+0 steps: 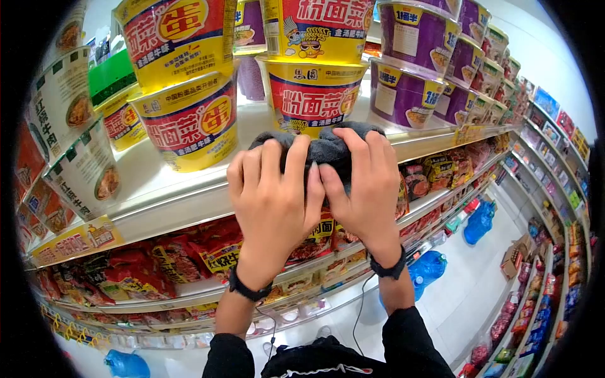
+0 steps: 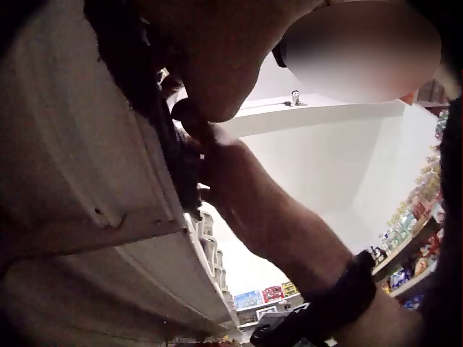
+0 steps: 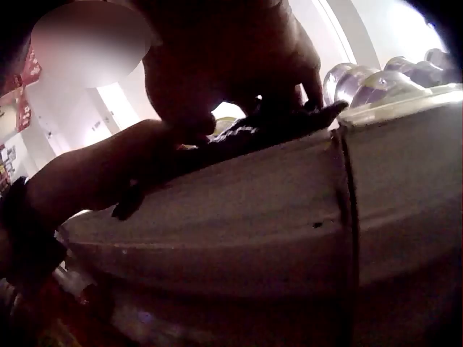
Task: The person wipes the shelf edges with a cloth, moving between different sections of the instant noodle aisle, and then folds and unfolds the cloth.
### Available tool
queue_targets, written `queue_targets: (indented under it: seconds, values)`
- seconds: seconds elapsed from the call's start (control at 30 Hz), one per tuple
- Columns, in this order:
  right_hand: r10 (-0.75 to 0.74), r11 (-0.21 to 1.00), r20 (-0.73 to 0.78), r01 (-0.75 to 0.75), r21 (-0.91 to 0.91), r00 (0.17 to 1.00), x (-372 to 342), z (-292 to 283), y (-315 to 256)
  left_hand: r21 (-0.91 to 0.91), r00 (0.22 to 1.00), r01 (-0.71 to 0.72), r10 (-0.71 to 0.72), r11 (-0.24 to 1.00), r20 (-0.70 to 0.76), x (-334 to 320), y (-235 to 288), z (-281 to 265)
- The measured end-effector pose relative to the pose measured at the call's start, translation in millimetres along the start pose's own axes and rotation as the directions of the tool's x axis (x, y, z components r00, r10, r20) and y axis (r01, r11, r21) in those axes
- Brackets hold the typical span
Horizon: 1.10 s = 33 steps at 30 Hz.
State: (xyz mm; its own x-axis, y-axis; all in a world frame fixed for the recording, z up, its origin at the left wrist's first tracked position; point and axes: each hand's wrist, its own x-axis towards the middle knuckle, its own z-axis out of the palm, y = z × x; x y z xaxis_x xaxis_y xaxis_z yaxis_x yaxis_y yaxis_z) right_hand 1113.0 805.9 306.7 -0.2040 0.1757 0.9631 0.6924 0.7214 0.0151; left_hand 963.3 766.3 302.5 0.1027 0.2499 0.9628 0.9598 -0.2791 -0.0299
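Observation:
A dark grey cloth is bunched at the front edge of the upper shelf. My left hand grips its left part, fingers bent over the top. On the right part, my right hand holds it the same way, and the two thumbs nearly meet in the middle. Both wrist views show the cloth as a dark strip along the shelf, largely in shadow. Right behind it stands a yellow and red noodle tub with another stacked on top.
More yellow tubs stand at left, purple tubs at right. Bagged noodles fill the shelf below. Blue water jugs stand on the floor, and a second rack of packets runs along the right.

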Motion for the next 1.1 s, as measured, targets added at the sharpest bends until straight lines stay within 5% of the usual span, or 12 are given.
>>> queue_targets:
  seconds: [0.2,0.47,0.67,0.77,0.9,1.1]
  values:
    - [0.079,0.987,-0.102,-0.093,-0.134,0.992,2.2,26.4,-4.3,0.003,0.992,0.045,-0.044,0.999,-0.117,4.5,-1.2,12.1]
    - [0.059,0.988,-0.12,-0.076,-0.136,0.991,6.9,30.7,2.4,0.027,0.998,0.069,-0.069,0.997,0.01,19.4,3.8,4.4]
    - [0.073,0.992,-0.121,-0.084,-0.09,0.99,8.4,32.7,4.7,0.062,0.997,0.049,-0.053,0.997,0.064,20.8,-0.6,5.4]
    - [0.061,0.998,-0.201,-0.065,-0.012,0.978,5.4,34.5,7.2,0.029,0.998,0.039,-0.038,0.999,-0.057,19.8,-2.8,13.7]
    - [0.076,0.995,-0.273,-0.056,0.083,0.959,1.3,38.6,11.4,-0.081,0.998,0.041,-0.045,0.996,-0.037,17.3,-4.0,2.4]
    - [0.028,1.0,-0.018,-0.028,0.013,0.999,-0.5,15.2,11.4,-0.139,0.996,-0.084,0.084,0.987,-0.006,12.6,-14.5,-4.2]
